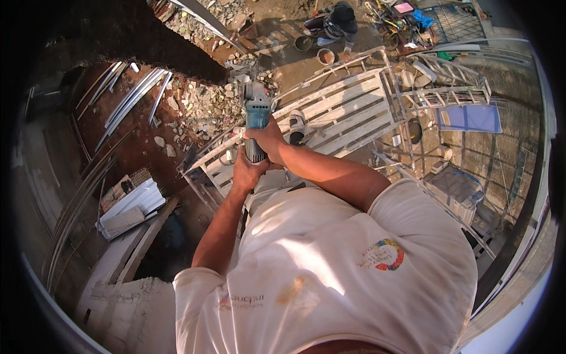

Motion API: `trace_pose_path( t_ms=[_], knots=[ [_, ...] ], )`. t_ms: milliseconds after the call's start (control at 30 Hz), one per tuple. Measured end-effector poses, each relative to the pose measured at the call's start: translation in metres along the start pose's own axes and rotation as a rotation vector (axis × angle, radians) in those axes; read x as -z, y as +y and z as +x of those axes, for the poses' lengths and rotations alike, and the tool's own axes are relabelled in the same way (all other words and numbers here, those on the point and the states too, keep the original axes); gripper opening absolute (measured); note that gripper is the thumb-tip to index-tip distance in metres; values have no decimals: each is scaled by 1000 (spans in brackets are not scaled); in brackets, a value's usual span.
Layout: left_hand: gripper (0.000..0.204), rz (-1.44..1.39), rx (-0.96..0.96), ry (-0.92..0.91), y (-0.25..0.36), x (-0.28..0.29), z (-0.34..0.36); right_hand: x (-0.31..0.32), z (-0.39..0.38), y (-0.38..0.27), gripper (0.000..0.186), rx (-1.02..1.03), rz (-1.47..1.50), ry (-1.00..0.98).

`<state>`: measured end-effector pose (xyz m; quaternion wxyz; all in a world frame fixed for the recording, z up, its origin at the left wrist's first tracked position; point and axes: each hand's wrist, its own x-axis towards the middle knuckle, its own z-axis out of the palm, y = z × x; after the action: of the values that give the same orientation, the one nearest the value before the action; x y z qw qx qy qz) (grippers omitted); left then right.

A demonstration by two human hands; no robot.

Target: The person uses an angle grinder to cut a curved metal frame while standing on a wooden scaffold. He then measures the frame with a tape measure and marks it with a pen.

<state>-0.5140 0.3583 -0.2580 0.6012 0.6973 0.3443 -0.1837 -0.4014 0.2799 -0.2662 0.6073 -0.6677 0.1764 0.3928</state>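
Observation:
Both my hands are wrapped round a teal and grey angle grinder point(257, 113), held out in front of me with its metal head pointing away. My right hand point(269, 140) grips the middle of the body from the right. Nearer to me, my left hand point(247, 171) closes round the rear end of the tool. The grinder's head is close to the lower end of a dark, rough beam or column point(177, 50) at the upper left; whether they touch I cannot tell. My hands partly cover the tool's rear.
I stand on a slatted platform point(348, 112), one shoe point(298, 125) showing. Rubble point(203, 112) and metal profiles point(134, 100) lie below left. Beyond, a person point(341, 22) crouches by buckets point(325, 56). A ladder-like frame point(445, 97) and a blue sheet point(470, 119) are at right.

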Motion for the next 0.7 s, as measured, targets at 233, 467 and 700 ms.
trace_pose_path(
  t_ms=[233, 467, 700],
  knots=[
    [52, -650, 207, -292, -57, 7, 10, 2, 21, 50, 51, -205, 240, -279],
    [49, -566, 84, -101, -76, -1, 11, -17, 20, 60, 60, -157, -2, -180],
    [74, -433, 16, 21, -95, -13, 23, -29, 28, 89, 90, -147, -315, 18]
  ],
)
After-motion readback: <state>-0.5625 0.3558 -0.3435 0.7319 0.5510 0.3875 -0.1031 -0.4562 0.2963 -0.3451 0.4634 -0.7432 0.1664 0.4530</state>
